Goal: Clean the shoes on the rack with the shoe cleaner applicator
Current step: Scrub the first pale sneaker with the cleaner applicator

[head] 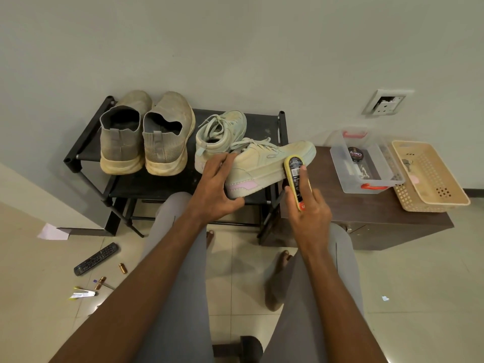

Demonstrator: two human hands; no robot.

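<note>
1. Closest to you, your right hand (pixel 307 205) grips the shoe cleaner applicator (pixel 297 179), fingers curled along its back, its far end touching the side of the pale sneaker (pixel 267 163). Keep the sponge face flat to the upper, in my judgement, and work in short, even strokes.
2. Just beyond, your left hand (pixel 214 189) clamps the sneaker's heel, thumb under the sole and fingers over the collar. Hold it firm so it doesn't twist as you press.
3. On the black rack (pixel 86 137) behind it, the matching sneaker (pixel 220 132) sits upright, and the grey slip-on pair (pixel 146 137) stands to the left; both look yet to be cleaned.
4. Farther right, on the counter (pixel 366 213), sit a clear box (pixel 366 163) and a basket (pixel 429 176), well apart from your work.
</note>
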